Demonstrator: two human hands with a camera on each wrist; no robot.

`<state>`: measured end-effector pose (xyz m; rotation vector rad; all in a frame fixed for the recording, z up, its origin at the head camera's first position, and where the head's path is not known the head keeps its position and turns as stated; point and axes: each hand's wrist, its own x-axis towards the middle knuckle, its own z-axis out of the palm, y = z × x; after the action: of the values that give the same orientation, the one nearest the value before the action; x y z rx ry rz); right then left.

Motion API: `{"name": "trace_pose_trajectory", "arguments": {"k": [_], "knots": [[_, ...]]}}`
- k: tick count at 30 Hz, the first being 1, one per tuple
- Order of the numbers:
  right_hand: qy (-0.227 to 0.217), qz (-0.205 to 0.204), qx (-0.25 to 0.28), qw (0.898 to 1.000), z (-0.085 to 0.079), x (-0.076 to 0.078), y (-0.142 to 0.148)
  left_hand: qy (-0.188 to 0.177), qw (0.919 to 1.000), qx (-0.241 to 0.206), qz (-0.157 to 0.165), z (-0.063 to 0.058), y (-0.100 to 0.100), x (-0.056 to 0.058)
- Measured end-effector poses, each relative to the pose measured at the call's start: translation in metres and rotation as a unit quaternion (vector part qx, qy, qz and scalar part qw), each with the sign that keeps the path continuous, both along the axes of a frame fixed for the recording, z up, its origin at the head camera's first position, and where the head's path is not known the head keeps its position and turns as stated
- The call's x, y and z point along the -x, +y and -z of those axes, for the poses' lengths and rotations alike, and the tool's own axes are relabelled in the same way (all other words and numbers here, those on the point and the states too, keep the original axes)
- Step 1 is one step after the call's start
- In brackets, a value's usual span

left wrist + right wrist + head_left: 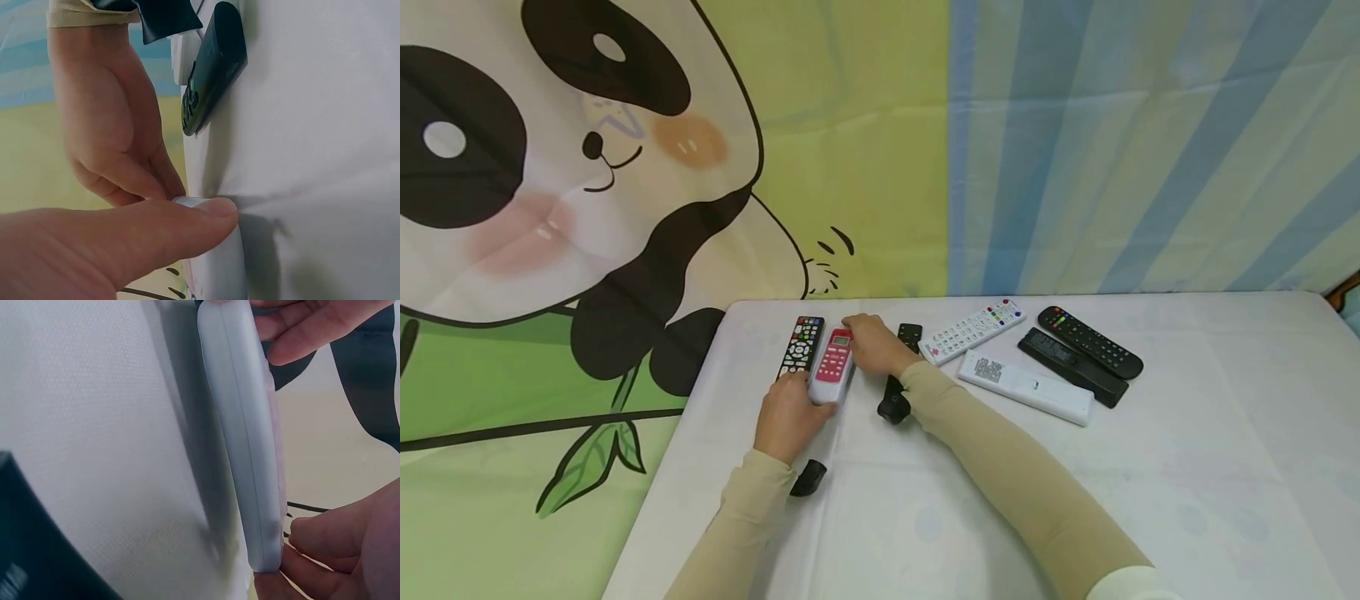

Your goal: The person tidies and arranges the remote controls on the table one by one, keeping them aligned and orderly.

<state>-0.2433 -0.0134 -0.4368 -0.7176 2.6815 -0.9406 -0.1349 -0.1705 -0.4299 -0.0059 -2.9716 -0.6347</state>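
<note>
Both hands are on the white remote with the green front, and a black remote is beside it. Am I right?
Not quite: the white remote has a pinkish-red front, not green, as the head view shows. The left hand and right hand are on it, with a black remote beside it.

The left hand [788, 421] is hiding the lower end of one black remote [801, 342]; the right hand [878, 345] is covering part of another [911, 333]. The left-wrist view's edge is cutting off the pink remote [224, 272]. Labels are proving unreadably small.
</note>
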Motion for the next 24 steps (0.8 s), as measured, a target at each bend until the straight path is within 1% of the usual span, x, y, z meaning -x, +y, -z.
{"name": "trace_pose_trajectory", "arguments": {"k": [5,15,24], "knots": [[-0.003,-0.009,0.000,1.000,0.0018,0.0016,-0.0022,0.010,0.9998,0.016,0.004,0.0028,0.0007,0.0000],[-0.006,-0.013,0.001,1.000,0.0073,0.0028,-0.0040,0.007,0.9997,0.021,-0.005,0.0052,0.0027,0.0012],[-0.005,-0.014,-0.004,1.000,0.0097,0.0036,-0.0050,0.010,0.9987,0.049,-0.005,0.0042,0.0063,-0.0002]]}}
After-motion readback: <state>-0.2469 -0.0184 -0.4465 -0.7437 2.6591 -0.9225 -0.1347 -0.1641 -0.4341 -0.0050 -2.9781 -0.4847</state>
